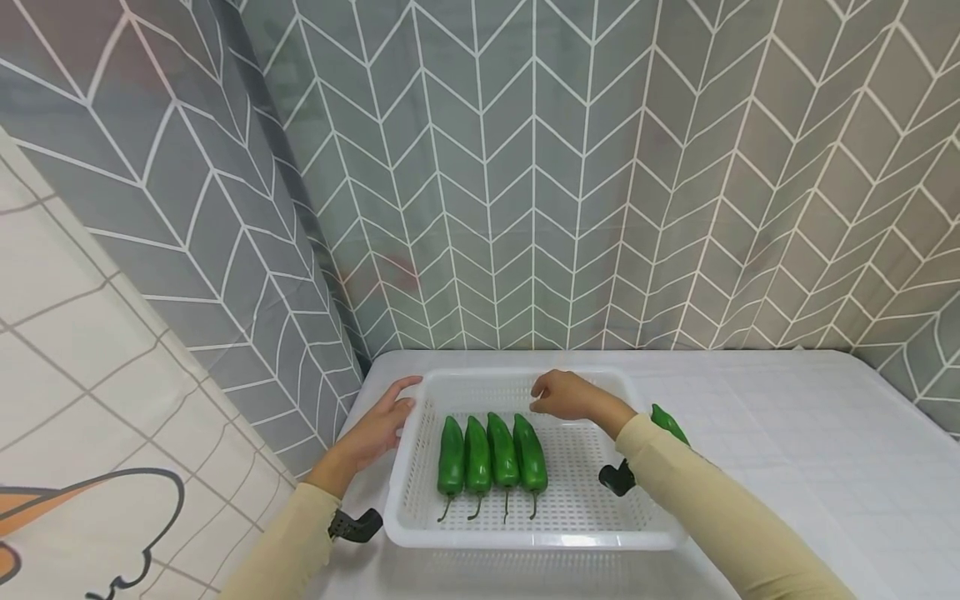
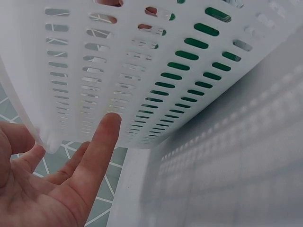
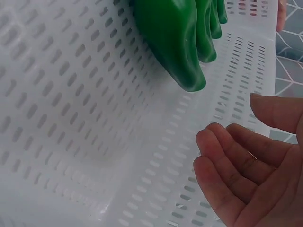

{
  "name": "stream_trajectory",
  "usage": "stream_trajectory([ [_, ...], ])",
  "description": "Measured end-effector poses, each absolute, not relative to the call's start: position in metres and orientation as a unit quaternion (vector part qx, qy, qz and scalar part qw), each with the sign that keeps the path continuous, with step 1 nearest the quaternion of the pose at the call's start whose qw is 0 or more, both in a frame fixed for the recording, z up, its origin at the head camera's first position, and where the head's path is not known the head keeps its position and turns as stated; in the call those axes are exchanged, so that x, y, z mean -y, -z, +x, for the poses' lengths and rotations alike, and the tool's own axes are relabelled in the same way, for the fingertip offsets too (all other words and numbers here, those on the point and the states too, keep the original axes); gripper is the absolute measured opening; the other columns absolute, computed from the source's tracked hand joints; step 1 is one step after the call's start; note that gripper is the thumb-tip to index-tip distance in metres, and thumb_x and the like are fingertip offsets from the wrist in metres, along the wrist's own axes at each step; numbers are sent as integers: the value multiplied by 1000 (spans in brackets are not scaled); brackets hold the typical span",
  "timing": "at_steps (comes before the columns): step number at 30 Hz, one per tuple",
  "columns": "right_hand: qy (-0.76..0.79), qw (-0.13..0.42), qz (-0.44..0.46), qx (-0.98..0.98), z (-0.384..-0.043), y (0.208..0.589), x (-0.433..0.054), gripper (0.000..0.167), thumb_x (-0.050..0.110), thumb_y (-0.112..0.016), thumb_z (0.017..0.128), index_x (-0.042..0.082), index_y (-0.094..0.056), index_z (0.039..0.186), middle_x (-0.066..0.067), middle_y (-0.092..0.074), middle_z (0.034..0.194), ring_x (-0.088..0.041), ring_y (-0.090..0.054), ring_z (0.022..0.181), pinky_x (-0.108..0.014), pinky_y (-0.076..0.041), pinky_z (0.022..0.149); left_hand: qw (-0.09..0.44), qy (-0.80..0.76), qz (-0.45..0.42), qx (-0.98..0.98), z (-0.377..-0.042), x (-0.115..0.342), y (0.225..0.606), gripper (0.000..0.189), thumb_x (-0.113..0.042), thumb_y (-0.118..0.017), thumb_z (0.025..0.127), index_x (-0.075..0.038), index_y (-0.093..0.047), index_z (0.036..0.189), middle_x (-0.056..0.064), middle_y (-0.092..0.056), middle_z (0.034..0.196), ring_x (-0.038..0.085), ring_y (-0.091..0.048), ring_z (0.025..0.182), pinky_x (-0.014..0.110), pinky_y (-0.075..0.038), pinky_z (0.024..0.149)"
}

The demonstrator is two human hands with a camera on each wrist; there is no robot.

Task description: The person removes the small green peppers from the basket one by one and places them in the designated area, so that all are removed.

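At the near side, the stems of four green peppers [image 1: 477, 456] point toward the person. These peppers lie side by side in the left half of a white basket [image 1: 517, 540], with their long axes running near to far and their tips at the far end. The rightmost of them is closest to the right hand [image 1: 566, 394], which hangs over the far right part of the basket, to the right of that pepper's tip and a little beyond it. A fifth pepper [image 1: 666, 422] lies outside the basket, just beside its right rim. It is to the right of this hand and somewhat nearer; its visible part slants from far left to near right, and the right sleeve [image 1: 712, 492] hides the rest. Of the two hands, the right one is clearly nearer to it.

The right forearm comes in from the near right; its fingers are loosely bent, the thumb stands apart, and nothing is held. The left hand [image 1: 378, 429] is at the basket's left side with fingers spread, hardly bent, and it has hold of no pepper; whether it presses the wall, I cannot tell. Farthest stands a gray patterned curtain [image 1: 525, 167].
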State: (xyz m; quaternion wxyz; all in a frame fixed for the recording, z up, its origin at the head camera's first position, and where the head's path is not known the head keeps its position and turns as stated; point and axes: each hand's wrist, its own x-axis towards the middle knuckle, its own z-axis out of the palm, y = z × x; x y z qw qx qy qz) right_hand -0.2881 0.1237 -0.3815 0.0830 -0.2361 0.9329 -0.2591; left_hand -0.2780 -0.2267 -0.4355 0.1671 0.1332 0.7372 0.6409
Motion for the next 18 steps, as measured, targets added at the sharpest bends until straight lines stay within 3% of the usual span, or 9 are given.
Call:
stream_trajectory([
  [18, 202, 122, -228, -945, -284, 397, -109, 25, 13, -73, 91, -4, -72, 109, -13, -71, 104, -29, -67, 100, -45, -53, 91, 164, -635, 129, -744, -276, 226, 434, 48, -27, -35, 113, -24, -20, 159, 21, -47, 147, 35, -54, 129, 49, -55, 90],
])
